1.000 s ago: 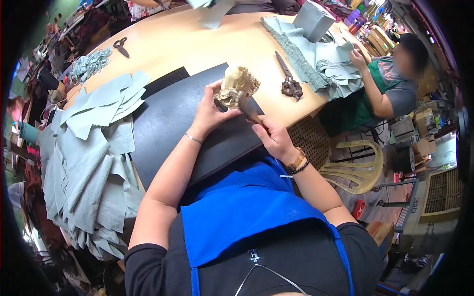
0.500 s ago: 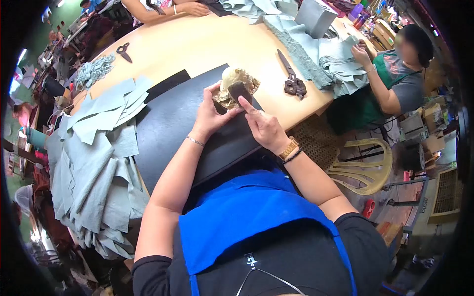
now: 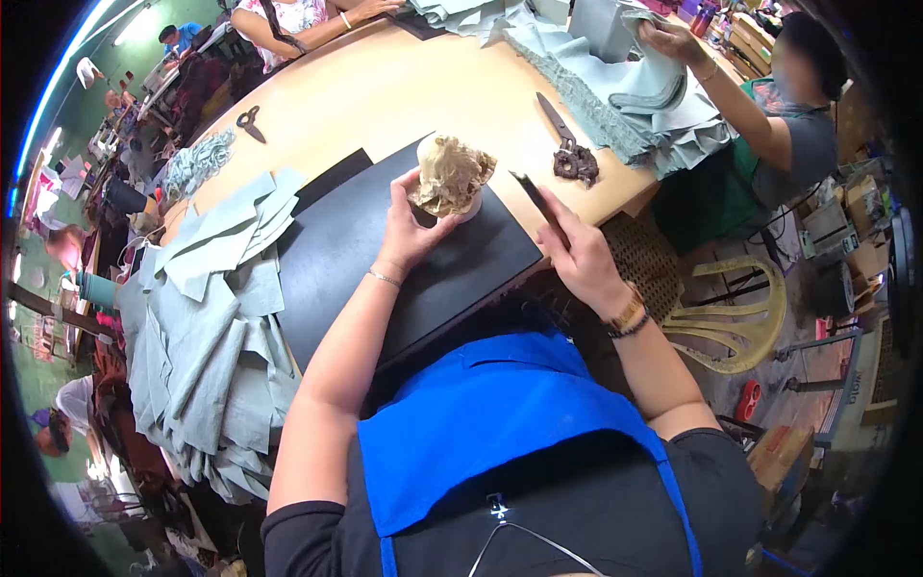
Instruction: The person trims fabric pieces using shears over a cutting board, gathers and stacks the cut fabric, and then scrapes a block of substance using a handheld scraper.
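My left hand is wrapped round a lumpy, yellowish-crusted pot above the black board. The pot's inside cannot be made out. In my right hand is a dark, flat, narrow spreader-like tool, its tip pointing up and left toward the pot but apart from it. Beyond the right hand lie large scissors with dark-wrapped handles.
Grey-green fabric pieces are heaped left of the board. Small scissors and fabric strips lie at the far left. A co-worker handles stacked fabric at right, near a yellow chair.
My right hand has drawn the dark tool away from the pot, to the right and down. The left hand still holds the pot. The co-worker at right has lifted an arm with fabric.
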Motion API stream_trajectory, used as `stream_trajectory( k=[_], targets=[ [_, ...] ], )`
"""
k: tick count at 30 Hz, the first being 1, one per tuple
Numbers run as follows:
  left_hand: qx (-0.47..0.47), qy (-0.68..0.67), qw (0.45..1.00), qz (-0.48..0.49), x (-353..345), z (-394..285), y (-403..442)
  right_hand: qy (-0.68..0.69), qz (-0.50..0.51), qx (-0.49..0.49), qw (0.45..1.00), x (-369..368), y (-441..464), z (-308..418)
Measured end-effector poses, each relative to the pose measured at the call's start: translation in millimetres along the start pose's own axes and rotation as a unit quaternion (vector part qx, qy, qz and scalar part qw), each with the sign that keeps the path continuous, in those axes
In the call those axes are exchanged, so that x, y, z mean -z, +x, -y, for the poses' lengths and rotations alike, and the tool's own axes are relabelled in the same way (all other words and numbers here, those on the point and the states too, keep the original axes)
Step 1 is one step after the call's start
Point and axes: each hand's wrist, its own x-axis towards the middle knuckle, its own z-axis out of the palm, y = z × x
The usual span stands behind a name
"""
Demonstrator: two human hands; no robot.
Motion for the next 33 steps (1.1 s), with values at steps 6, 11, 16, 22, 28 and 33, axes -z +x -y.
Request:
stream_trajectory(
  k=[6,11,16,22,28,33],
  targets=[
    [0.003,0.001,1.000,-0.009,-2.5,8.5,0.6,0.072,-0.095,0.022,0.993,-45.7,65.7,-4.9],
    [0.000,0.028,1.000,-0.015,-1.8,-1.3,0.0,0.082,-0.074,0.044,0.993,-67.1,75.3,-13.9],
    [-0.018,0.050,0.999,-0.010,-0.8,-2.3,0.7,0.049,-0.112,0.096,0.988,-65.0,61.8,-12.7],
    [-0.013,0.041,0.999,-0.011,-0.7,-7.4,0.0,-0.012,-0.037,0.018,0.999,-49.1,40.9,-1.6],
    [-0.003,0.037,0.999,-0.015,-1.4,0.3,1.1,-0.072,0.042,-0.006,0.996,-34.3,-1.1,-20.1],
    [-0.001,0.036,0.999,-0.015,-1.5,3.3,-0.7,-0.086,-0.066,0.085,0.990,-18.5,36.2,-10.8]
  ],
)
